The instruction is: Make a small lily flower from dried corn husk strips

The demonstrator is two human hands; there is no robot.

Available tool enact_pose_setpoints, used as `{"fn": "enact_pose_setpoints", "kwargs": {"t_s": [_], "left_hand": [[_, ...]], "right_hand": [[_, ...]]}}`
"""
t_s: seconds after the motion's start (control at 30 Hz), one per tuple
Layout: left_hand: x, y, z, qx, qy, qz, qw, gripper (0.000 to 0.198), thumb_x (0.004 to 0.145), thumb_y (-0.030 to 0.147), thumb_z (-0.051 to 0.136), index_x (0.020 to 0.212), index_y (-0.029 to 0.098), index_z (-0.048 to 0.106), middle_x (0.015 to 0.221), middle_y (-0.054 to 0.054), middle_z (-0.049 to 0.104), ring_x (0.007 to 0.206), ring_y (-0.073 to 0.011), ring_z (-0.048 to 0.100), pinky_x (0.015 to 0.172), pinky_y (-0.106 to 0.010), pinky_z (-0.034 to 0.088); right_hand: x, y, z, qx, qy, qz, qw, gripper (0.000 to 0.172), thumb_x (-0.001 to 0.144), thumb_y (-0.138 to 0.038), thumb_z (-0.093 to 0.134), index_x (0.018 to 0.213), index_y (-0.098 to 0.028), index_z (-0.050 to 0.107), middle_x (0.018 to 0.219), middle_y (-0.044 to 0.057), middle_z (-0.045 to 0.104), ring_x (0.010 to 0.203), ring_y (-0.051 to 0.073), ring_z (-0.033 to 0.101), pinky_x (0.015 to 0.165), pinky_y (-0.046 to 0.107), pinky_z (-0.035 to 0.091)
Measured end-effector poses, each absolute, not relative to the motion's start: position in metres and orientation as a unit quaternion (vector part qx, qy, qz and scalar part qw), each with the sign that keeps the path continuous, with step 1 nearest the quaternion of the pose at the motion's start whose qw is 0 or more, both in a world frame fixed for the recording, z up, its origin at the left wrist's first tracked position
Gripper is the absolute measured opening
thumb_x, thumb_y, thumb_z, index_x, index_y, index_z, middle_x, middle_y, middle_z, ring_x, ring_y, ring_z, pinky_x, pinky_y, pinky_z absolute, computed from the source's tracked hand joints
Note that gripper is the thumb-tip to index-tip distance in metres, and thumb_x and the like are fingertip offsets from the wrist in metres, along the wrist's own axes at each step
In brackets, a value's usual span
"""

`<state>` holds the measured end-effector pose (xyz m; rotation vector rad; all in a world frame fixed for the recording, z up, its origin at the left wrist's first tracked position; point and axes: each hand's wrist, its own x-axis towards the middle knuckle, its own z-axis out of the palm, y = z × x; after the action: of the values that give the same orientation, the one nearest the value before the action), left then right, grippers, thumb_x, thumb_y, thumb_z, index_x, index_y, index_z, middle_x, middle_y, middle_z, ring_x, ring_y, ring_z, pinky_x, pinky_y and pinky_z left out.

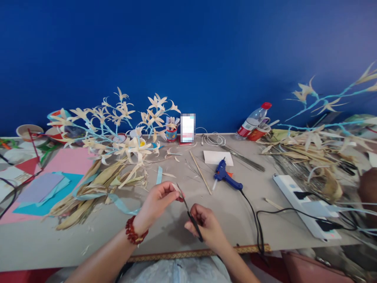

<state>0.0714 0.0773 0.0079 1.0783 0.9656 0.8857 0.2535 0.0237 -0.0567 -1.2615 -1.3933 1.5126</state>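
My right hand [207, 224] is closed around the black handles of a pair of scissors [193, 223]. Their blades point up and to the left, reaching the fingertips of my left hand [161, 200]. Those fingers are pinched on a small pale piece [176, 189] that looks like husk, mostly hidden by the fingers and blades. A red bead bracelet [136, 232] circles my left wrist. Just beyond the left hand, a short light-blue strip [159, 175] lies on the table [108, 239].
A blue glue gun [226, 175] rests by a folded white card [217, 158], its cord trailing to the front edge. Right of it lies a white power strip [304, 208]. Husk flowers [132, 145] and dried husks [85, 196] fill the left. A bottle [250, 122] leans at the back.
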Motion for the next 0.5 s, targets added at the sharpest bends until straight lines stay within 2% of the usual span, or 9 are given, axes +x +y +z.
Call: {"fn": "enact_pose_setpoints", "kwargs": {"t_s": [0.33, 0.5], "left_hand": [[0.0714, 0.0795, 0.0089, 0.494, 0.421, 0.376, 0.661, 0.018, 0.082, 0.029, 0.064, 0.071, 0.016, 0.059, 0.081, -0.005, 0.07, 0.075, -0.0155, 0.062, 0.076, -0.029, 0.048], [0.0706, 0.081, 0.0112, 0.51, 0.419, 0.362, 0.658, 0.017, 0.082, 0.029, 0.063, 0.073, 0.015, 0.06, 0.081, -0.005, 0.069, 0.075, -0.0156, 0.062, 0.076, -0.029, 0.047]], "right_hand": [[0.2553, 0.0236, -0.0593, -0.495, -0.524, 0.593, 0.359, 0.057, 0.061, -0.063, 0.077, 0.061, -0.022, 0.037, 0.051, -0.009, 0.033, 0.047, 0.008, 0.029, 0.044, 0.022, 0.02], [0.2561, 0.0231, -0.0582, -0.462, -0.495, 0.651, 0.342, 0.055, 0.063, -0.064, 0.076, 0.067, -0.022, 0.041, 0.051, -0.008, 0.043, 0.044, 0.008, 0.038, 0.043, 0.02, 0.026]]}}
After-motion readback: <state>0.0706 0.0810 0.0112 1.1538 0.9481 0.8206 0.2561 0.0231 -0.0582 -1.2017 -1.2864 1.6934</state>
